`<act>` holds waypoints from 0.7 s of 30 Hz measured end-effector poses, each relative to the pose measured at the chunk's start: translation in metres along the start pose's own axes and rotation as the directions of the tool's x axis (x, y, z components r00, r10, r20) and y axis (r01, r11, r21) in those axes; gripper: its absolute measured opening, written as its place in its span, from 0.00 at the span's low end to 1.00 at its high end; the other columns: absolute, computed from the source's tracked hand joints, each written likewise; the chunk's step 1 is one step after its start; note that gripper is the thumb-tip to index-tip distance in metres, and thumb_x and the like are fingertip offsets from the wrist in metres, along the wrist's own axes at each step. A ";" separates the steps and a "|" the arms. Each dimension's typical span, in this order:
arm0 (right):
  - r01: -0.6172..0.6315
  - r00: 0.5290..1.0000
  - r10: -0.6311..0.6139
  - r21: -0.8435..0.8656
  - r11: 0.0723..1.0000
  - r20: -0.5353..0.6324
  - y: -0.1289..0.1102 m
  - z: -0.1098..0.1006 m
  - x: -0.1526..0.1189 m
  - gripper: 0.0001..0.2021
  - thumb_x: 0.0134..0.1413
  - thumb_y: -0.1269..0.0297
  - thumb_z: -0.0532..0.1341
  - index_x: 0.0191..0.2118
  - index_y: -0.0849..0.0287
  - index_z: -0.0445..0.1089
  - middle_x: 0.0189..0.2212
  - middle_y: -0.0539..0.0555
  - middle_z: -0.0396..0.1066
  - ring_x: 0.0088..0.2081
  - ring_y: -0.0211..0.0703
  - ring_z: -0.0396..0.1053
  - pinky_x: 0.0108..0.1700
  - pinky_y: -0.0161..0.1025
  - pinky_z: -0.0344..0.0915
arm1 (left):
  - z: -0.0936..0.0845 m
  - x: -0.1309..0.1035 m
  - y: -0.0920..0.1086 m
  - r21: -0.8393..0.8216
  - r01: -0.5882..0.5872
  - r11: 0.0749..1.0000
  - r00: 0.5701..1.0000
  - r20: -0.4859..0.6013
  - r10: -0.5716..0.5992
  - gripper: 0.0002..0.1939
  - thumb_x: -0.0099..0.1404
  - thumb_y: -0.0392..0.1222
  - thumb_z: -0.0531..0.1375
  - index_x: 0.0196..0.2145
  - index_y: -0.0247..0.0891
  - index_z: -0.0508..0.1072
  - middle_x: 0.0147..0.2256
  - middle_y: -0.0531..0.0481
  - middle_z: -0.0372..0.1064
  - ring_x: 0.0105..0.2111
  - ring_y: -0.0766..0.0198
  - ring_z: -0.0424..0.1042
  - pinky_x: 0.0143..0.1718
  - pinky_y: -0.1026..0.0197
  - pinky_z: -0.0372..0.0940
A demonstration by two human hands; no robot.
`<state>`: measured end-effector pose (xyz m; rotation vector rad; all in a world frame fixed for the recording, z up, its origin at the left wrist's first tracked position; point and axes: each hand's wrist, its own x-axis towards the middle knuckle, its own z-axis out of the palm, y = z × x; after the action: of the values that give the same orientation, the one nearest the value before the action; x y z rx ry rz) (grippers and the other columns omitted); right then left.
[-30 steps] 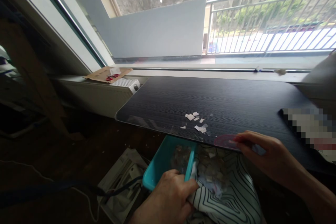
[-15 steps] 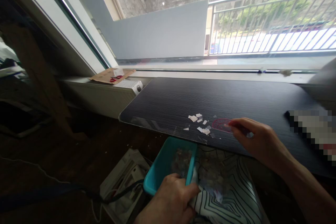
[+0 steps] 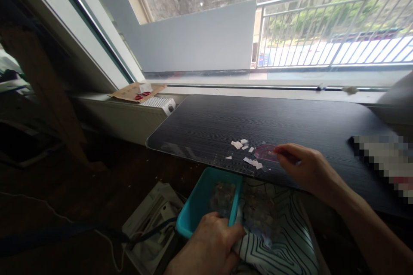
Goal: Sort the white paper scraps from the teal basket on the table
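My right hand (image 3: pixel 300 165) pinches a pink see-through protractor (image 3: pixel 265 152) by its right end, low over the dark table (image 3: pixel 226 116). Beside the protractor's left side lie several white paper scraps (image 3: pixel 238 144) and a few clear bits, near the table's front edge. My left hand (image 3: pixel 214 238) is closed on the near rim of a teal plastic bin (image 3: pixel 193 212), which is held just below that edge. Small scraps (image 3: pixel 222 195) lie inside the bin. Striped cloth (image 3: pixel 290 232) with more scraps on it is right of the bin.
Red-handled scissors (image 3: pixel 142 94) lie on brown cardboard (image 3: pixel 127 91) on the sill at left, near a white radiator (image 3: pixel 161 105). A pale box (image 3: pixel 161 210) and cables are on the floor left of the bin. A blurred-out object (image 3: pixel 383 167) is on the table's right.
My right hand and the protractor have moved slightly left across the table. The nearer paper scraps have shifted a little. My left hand and the bin stay put.
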<state>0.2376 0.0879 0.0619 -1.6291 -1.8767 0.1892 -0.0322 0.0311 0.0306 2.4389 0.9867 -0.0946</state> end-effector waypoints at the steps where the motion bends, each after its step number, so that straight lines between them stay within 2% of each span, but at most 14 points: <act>1: -0.008 1.000 0.008 -0.009 1.000 -0.017 0.001 0.001 0.002 0.10 0.52 0.63 0.56 0.36 0.57 0.73 0.27 0.49 0.73 0.25 0.36 0.67 0.29 0.33 0.63 | 0.000 0.000 0.000 0.000 0.000 1.000 1.000 0.002 0.000 0.05 0.57 0.34 0.57 0.33 0.39 0.68 0.29 0.52 0.68 0.32 0.61 0.67 0.41 0.59 0.59; 4: -0.031 0.998 0.031 0.002 1.000 -0.048 0.004 0.001 0.002 0.10 0.51 0.63 0.56 0.36 0.57 0.73 0.27 0.50 0.73 0.25 0.36 0.68 0.30 0.33 0.63 | 0.002 0.000 -0.001 -0.011 0.002 1.000 1.000 0.008 -0.002 0.05 0.56 0.34 0.58 0.33 0.40 0.68 0.29 0.53 0.68 0.31 0.61 0.67 0.41 0.59 0.59; 8: -0.025 1.000 0.025 0.026 0.999 0.008 0.006 0.001 -0.004 0.09 0.51 0.63 0.57 0.36 0.56 0.73 0.28 0.49 0.73 0.26 0.36 0.68 0.30 0.32 0.63 | 0.003 0.000 -0.001 0.007 0.016 1.000 1.000 -0.006 -0.016 0.06 0.55 0.33 0.58 0.32 0.40 0.67 0.29 0.54 0.67 0.31 0.61 0.66 0.40 0.59 0.58; 21: -0.044 0.999 0.043 0.039 0.998 0.021 -0.003 0.000 -0.006 0.10 0.51 0.62 0.56 0.36 0.56 0.73 0.28 0.49 0.73 0.26 0.36 0.68 0.30 0.33 0.63 | 0.005 0.000 -0.001 0.006 0.016 1.000 1.000 -0.013 -0.016 0.06 0.56 0.34 0.57 0.33 0.41 0.67 0.29 0.54 0.67 0.31 0.61 0.65 0.40 0.60 0.58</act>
<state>0.2352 0.0820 0.0608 -1.6474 -1.8423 0.2607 -0.0321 0.0288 0.0257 2.4404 1.0135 -0.0872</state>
